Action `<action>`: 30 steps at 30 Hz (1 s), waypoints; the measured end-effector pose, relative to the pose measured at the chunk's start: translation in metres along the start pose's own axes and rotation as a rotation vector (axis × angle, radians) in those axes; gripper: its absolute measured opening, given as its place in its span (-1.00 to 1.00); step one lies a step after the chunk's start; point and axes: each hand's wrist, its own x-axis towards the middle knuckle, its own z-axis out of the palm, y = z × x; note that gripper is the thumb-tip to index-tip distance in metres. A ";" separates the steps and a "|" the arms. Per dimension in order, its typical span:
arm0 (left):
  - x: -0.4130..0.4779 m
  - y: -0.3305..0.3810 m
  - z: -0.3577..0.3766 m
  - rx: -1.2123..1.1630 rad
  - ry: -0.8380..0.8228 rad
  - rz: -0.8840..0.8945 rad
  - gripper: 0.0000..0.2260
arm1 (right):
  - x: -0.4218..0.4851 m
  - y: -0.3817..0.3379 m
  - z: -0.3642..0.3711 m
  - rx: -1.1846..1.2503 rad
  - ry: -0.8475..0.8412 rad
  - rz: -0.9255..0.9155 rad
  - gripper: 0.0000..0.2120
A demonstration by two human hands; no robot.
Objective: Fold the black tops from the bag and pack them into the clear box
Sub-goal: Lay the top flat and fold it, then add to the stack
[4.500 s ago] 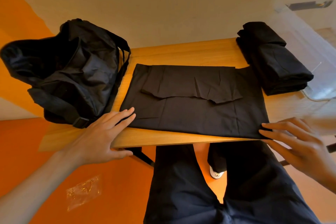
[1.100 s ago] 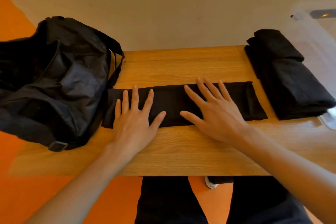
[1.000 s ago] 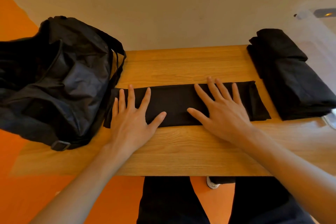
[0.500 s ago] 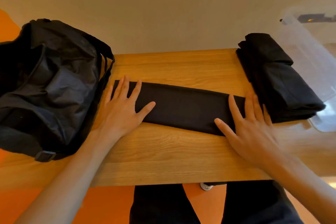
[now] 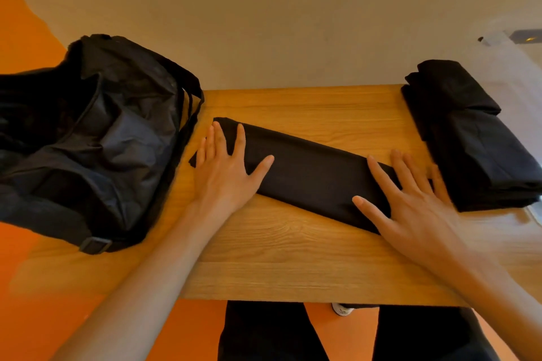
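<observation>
A black top (image 5: 308,173), folded into a long narrow strip, lies slantwise across the wooden table (image 5: 293,258). My left hand (image 5: 225,167) presses flat on its left end with fingers spread. My right hand (image 5: 410,205) lies flat on its right end, fingers straight, next to a stack of folded black tops (image 5: 469,138). The black bag (image 5: 88,138) sits slumped at the table's left end. The clear box (image 5: 522,73) shows faintly at the far right, behind the stack.
A pale wall runs right behind the table's far edge. The orange floor (image 5: 35,316) lies below and to the left. My dark-trousered legs (image 5: 264,331) and a white shoe (image 5: 340,309) show under the near edge.
The wide folded top has become a narrow strip. In the last second my hands slid apart to its two ends, and the strip turned slantwise, right end nearer me.
</observation>
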 end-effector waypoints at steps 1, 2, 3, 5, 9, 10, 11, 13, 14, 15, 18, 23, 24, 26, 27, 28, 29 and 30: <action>0.008 -0.004 0.000 0.021 -0.016 0.011 -0.16 | -0.003 -0.002 0.000 0.013 -0.001 0.015 -0.15; 0.016 -0.007 0.000 0.029 -0.030 0.038 -0.16 | -0.007 -0.005 0.000 0.025 0.002 0.027 -0.14; 0.022 -0.009 -0.002 0.031 -0.044 0.071 -0.16 | -0.012 -0.008 0.000 0.037 -0.001 0.040 -0.14; 0.033 -0.010 -0.005 0.032 -0.056 0.147 -0.14 | -0.024 -0.016 0.001 0.065 -0.021 0.075 -0.14; 0.058 -0.005 -0.012 0.022 -0.057 0.296 -0.15 | -0.055 -0.039 -0.001 0.031 -0.068 0.115 -0.14; 0.064 -0.002 -0.014 0.022 -0.062 0.335 -0.15 | -0.062 -0.042 -0.002 0.016 -0.091 0.111 -0.14; 0.069 0.003 -0.017 0.028 -0.064 0.373 -0.14 | -0.065 -0.044 -0.005 0.004 -0.100 0.112 -0.14; 0.071 0.015 -0.022 0.046 0.003 0.432 -0.16 | -0.055 -0.041 -0.015 -0.010 -0.058 0.099 -0.15; 0.065 0.023 -0.023 0.041 0.061 0.442 -0.19 | -0.043 -0.036 -0.020 0.006 -0.020 0.056 -0.17; 0.053 0.033 -0.023 0.023 0.121 0.427 -0.22 | -0.028 -0.029 -0.022 0.035 0.003 -0.018 -0.19; 0.004 0.059 -0.011 0.035 0.197 0.272 -0.25 | 0.015 -0.014 -0.019 0.041 -0.047 -0.349 -0.25; -0.017 0.050 0.012 -0.035 -0.022 0.076 -0.22 | 0.020 -0.008 -0.005 0.005 -0.053 -0.478 -0.25; -0.013 0.047 0.013 -0.039 -0.022 0.100 -0.21 | 0.015 -0.010 -0.004 0.011 -0.046 -0.458 -0.24; -0.006 0.045 0.012 -0.021 -0.018 0.173 -0.20 | 0.004 -0.016 0.000 0.029 -0.031 -0.402 -0.23; -0.001 0.045 0.010 -0.008 -0.019 0.211 -0.20 | -0.002 -0.020 0.001 0.045 -0.012 -0.363 -0.24; 0.003 0.046 0.008 0.004 -0.028 0.246 -0.21 | -0.010 -0.025 0.004 0.061 0.005 -0.319 -0.25; 0.007 0.046 0.006 0.014 -0.041 0.275 -0.23 | -0.017 -0.031 0.008 0.080 0.020 -0.275 -0.25; 0.012 0.047 0.004 0.024 -0.054 0.300 -0.24 | -0.025 -0.036 0.013 0.104 0.043 -0.236 -0.26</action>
